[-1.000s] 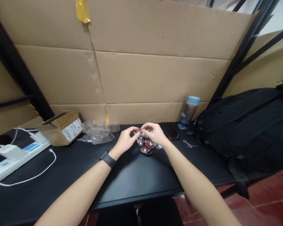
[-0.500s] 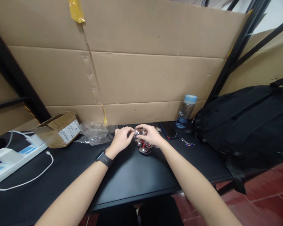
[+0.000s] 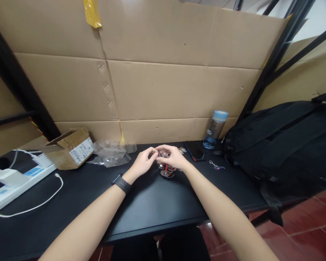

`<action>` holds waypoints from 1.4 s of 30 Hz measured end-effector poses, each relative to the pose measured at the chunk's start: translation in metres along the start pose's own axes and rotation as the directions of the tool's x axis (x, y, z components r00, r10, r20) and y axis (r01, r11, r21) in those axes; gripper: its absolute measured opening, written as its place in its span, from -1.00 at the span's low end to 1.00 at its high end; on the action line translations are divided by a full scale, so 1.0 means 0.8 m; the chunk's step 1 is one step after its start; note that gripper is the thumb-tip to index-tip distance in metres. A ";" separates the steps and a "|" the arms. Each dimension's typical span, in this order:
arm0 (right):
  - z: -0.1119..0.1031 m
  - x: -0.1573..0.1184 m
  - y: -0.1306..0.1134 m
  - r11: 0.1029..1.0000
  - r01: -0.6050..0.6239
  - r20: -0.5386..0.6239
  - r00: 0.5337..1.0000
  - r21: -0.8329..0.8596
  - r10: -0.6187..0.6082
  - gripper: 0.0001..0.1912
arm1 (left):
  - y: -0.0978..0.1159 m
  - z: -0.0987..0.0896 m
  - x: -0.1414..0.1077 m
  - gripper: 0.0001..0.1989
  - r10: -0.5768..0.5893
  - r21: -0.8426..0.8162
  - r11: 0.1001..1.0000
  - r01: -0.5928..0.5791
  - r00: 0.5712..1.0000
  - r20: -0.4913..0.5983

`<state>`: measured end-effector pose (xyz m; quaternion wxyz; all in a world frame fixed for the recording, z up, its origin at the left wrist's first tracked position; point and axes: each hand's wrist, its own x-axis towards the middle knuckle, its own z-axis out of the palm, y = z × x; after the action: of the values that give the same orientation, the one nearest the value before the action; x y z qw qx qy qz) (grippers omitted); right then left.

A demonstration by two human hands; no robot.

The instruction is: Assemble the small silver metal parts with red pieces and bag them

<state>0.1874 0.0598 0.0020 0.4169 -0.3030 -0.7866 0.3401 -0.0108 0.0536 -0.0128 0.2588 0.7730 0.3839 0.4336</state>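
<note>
The discs (image 3: 167,172) sit on the black table (image 3: 154,206), clamped in the right hand (image 3: 174,158); the left hand (image 3: 142,162) touches them, its grip unclear. Behind the discs rises cardboard (image 3: 152,94); rightward below them, red floor (image 3: 309,235).

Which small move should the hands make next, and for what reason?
I would probably steady the shiny cluster with the right hand and gently adjust its upper left edge with the left hand. The right hand curls around the cluster's upper part, the two hands meet near that edge, and it seems to stand on the black table.
</note>
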 end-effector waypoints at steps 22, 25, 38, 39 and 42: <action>-0.109 -0.012 0.085 0.507 -0.457 -0.344 0.888 -0.730 0.305 -0.79 | -0.056 -0.071 0.005 -0.79 -0.252 0.684 0.669 0.289 0.955 -0.158; -0.111 -0.012 0.080 0.484 -0.467 -0.308 0.875 -0.740 0.374 -0.77 | -0.051 -0.070 0.006 -0.79 -0.242 0.691 0.665 0.283 0.957 -0.159; -0.123 -0.020 0.086 0.587 -0.404 -0.237 0.909 -0.702 0.342 -0.74 | -0.044 -0.067 0.005 -0.79 -0.214 0.705 0.663 0.251 0.966 -0.142; -0.122 -0.019 0.087 0.589 -0.396 -0.234 0.913 -0.705 0.334 -0.77 | -0.044 -0.066 0.005 -0.79 -0.211 0.707 0.663 0.246 0.968 -0.139; -0.121 -0.019 0.085 0.585 -0.388 -0.222 0.915 -0.712 0.337 -0.89 | -0.044 -0.065 0.004 -0.80 -0.200 0.725 0.650 0.227 0.972 -0.125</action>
<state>0.2911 0.1157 -0.0177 0.2029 -0.6103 -0.7636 0.0575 -0.0680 0.0795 -0.0116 -0.0305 0.7535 0.6180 0.2222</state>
